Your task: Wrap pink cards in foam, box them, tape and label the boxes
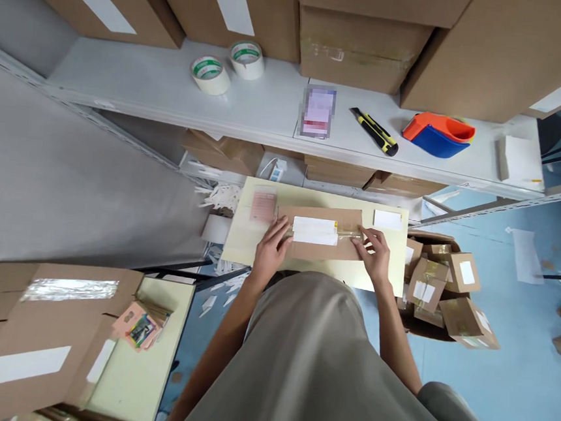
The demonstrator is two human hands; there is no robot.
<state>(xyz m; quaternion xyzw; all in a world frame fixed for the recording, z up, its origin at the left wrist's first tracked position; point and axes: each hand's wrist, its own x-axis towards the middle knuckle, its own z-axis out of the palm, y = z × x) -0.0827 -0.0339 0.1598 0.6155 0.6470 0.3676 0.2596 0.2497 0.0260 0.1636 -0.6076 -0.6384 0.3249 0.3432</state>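
Note:
A flat brown cardboard box [323, 251] lies on a pale yellow tabletop. On its top is a white label [315, 230], and a strip of clear tape [350, 233] runs along the middle to the right end. My left hand [271, 246] holds the box's left end, fingers curled over the top. At the right end, the fingers of my right hand [374, 253] are bent and closed on the edge by the tape. A pink card [263, 206] lies to the left of the box, and a white label stack [388, 220] to the right.
The shelf [270, 105] above bears tape rolls [210, 75], a box cutter [374, 132], an orange-and-blue tape dispenser [438, 135] and large cartons. To the right, a big carton [405, 329] is filled with small boxes. At lower left, a large box [45, 321] stands beside pink cards [135, 326].

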